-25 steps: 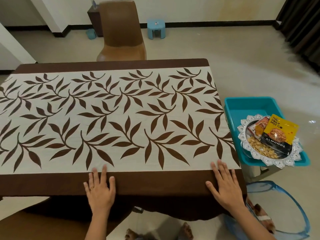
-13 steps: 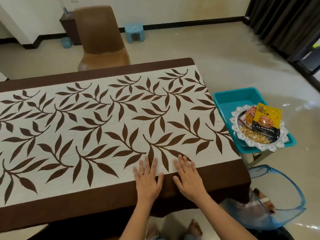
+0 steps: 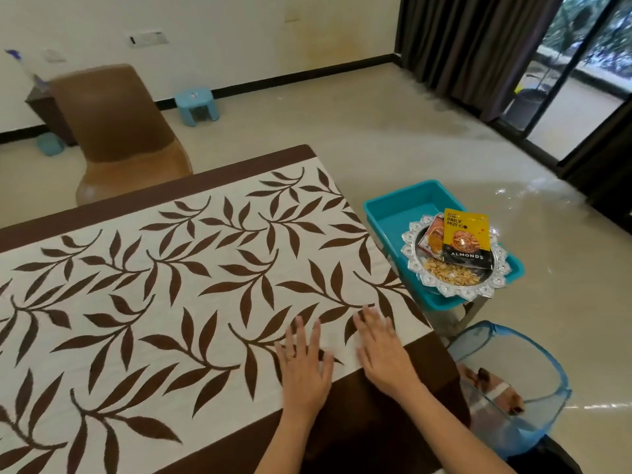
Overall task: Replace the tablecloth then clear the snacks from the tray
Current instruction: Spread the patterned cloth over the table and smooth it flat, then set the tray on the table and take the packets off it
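The leaf-patterned tablecloth (image 3: 171, 285) lies spread flat, the left hand (image 3: 304, 366) and right hand (image 3: 384, 354) pressing its near right part with fingers straight, grasping nothing, while the snack-laden silver tray (image 3: 458, 291) rests on a teal tub (image 3: 396, 213) just right.

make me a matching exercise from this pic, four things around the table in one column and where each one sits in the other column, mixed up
Column one
1. yellow almonds packet
2. silver scalloped metal tray
3. brown folded cloth
4. small blue plastic stool

Column two
a. inside the blue mesh basket
b. resting on top of the teal plastic tub
c. standing by the white wall
d. lying on the silver tray

Pairs: 1-d, 2-b, 3-a, 4-c
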